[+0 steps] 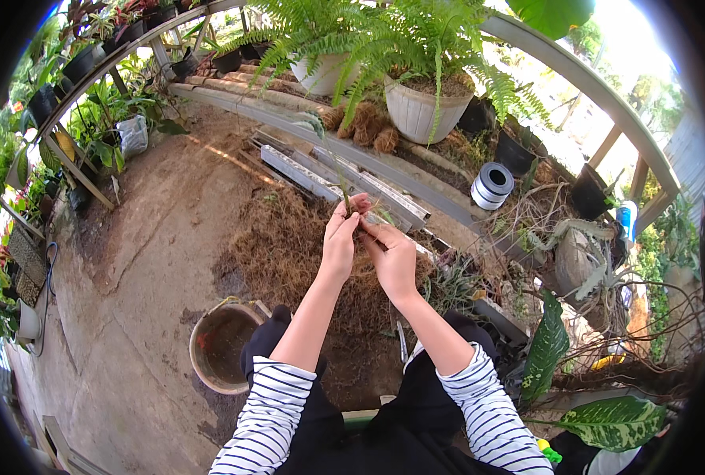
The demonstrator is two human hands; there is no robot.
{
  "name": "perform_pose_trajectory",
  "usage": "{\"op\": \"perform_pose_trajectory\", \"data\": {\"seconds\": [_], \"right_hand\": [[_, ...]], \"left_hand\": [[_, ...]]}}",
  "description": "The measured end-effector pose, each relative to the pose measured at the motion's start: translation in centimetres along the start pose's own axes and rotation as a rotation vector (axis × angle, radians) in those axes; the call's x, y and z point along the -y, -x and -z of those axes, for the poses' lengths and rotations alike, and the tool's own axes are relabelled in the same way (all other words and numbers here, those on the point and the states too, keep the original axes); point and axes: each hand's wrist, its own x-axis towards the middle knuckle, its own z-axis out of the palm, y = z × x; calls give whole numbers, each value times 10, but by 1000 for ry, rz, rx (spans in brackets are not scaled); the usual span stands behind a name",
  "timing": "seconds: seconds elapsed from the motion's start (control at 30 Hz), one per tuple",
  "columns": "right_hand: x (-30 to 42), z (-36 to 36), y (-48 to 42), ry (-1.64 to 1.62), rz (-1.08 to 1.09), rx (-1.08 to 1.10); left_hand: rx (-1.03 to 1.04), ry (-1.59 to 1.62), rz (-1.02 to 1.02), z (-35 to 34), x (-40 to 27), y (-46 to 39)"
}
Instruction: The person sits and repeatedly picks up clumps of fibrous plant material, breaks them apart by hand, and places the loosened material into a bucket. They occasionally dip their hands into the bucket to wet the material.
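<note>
A thin green plant stem (337, 163) with a pale leafy tip (312, 122) stands up from between my fingers. My left hand (339, 243) grips this stem near its lower end, palm turned partly up. Close against it, my right hand (395, 258) pinches the stem's base with thumb and fingertips. Thin strands show by the fingers, but the base itself is mostly hidden. Both hands are above a heap of brown coconut fibre (275, 249) on the ground between and ahead of my knees.
A round tub (197, 350) with murky contents stands by my left knee. Metal channel bars (296, 169) lie beyond the fibre. Potted ferns (427, 110) and coir clumps (367, 122) line the back. A roll of strapping (492, 186) and a variegated leaf (545, 350) are rightward.
</note>
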Motion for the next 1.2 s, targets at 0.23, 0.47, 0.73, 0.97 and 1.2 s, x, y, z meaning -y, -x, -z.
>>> {"op": "perform_pose_trajectory", "data": {"seconds": [0.23,0.47,0.73,0.97,1.2], "right_hand": [[13,-6,3,-10,85,1],[8,-5,2,1,122,0],[-13,-6,-2,-187,-269,80],[-40,-2,-21,-635,-480,106],[-6,-25,-3,95,187,-4]], "left_hand": [[-29,115,18,-1,-2,-1],[-12,125,42,-7,-6,6],[-110,116,137,-3,2,7],[-230,23,192,-5,-2,6],[-302,237,74,19,26,1]]}}
